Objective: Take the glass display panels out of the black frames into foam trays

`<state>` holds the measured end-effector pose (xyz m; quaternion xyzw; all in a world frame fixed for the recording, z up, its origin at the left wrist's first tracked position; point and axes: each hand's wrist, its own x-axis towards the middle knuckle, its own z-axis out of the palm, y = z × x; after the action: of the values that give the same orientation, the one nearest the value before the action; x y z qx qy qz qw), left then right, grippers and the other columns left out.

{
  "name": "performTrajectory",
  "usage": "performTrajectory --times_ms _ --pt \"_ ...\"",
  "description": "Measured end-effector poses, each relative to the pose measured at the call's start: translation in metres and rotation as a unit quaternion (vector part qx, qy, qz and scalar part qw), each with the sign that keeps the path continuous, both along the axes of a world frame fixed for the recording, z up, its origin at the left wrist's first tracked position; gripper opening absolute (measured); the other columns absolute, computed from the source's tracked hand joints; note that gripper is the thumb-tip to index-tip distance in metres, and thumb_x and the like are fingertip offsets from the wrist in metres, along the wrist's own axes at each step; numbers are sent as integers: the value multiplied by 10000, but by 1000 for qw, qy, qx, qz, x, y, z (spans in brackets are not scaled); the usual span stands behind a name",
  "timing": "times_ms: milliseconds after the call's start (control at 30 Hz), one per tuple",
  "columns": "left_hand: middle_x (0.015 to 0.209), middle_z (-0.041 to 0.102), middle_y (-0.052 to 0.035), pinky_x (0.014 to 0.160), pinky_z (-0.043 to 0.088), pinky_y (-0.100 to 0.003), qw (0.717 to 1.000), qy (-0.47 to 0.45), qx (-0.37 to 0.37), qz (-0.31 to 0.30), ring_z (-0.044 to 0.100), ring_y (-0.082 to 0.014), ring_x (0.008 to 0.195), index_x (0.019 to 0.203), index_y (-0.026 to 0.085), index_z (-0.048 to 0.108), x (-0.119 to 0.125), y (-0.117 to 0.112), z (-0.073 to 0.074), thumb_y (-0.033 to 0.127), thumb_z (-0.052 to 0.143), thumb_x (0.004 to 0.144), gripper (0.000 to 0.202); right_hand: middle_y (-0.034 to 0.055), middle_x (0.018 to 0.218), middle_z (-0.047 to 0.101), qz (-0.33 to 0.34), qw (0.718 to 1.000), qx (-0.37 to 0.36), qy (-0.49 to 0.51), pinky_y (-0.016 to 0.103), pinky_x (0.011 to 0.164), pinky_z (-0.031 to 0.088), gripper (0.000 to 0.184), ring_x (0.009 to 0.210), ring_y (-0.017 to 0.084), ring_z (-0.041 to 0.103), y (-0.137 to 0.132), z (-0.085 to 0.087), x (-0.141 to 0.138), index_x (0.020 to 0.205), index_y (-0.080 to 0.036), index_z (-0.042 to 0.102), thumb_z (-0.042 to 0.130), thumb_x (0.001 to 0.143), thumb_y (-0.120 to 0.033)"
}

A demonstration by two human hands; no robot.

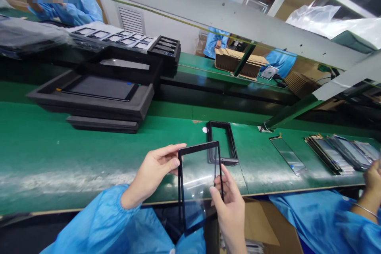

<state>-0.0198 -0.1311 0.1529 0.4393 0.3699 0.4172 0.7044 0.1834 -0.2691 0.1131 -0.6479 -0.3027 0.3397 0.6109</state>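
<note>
Fingers of your left hand clamp the left edge of a black-framed glass panel, while those of your right hand clamp its right edge lower down. You hold the panel up between them, slightly tilted, above the front edge of a green workbench, and you can see the bench through the glass.

Just past the panel, an empty black frame lies on the bench, partly hidden behind the panel's top right corner. Farther right lie a loose glass strip and a fanned pile of panels. A co-worker's hand is beside that pile, with a blue sleeve below it.

To your left, a dark screen sits in a black foam tray, with more trays stacked behind it. A grey beam cuts across your view of a far bench, where a cardboard box stands near people in blue gowns. Another cardboard box sits below the bench by your right arm. Any print on these things is too small to read.
</note>
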Motion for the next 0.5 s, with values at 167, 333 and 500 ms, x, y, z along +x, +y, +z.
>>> performTrajectory --times_ms 167,333,500 --pt "798 730 -40 580 615 -218 999 -38 -20 -5 662 -154 705 1220 251 847 3 -2 -2 386 945 775 475 48 1023 706 15 1000 -17 -17 298 788 608 636 844 184 676 -4 2 1 1491 -266 642 822 894 -388" --pt "834 736 -49 586 642 -233 998 -50 -22 -11 676 -159 731 1211 259 850 5 -2 -1 361 951 774 460 43 992 694 -3 1000 -13 -4 276 697 587 659 806 182 646 -3 5 -3 1504 -259 628 819 896 -427" --pt "869 744 -66 577 650 -234 999 -40 -32 3 702 -183 778 1227 242 841 7 -2 0 338 957 760 491 56 1003 707 8 1000 -27 5 292 721 594 682 805 186 651 -2 8 -1 1480 -248 658 843 863 -471"
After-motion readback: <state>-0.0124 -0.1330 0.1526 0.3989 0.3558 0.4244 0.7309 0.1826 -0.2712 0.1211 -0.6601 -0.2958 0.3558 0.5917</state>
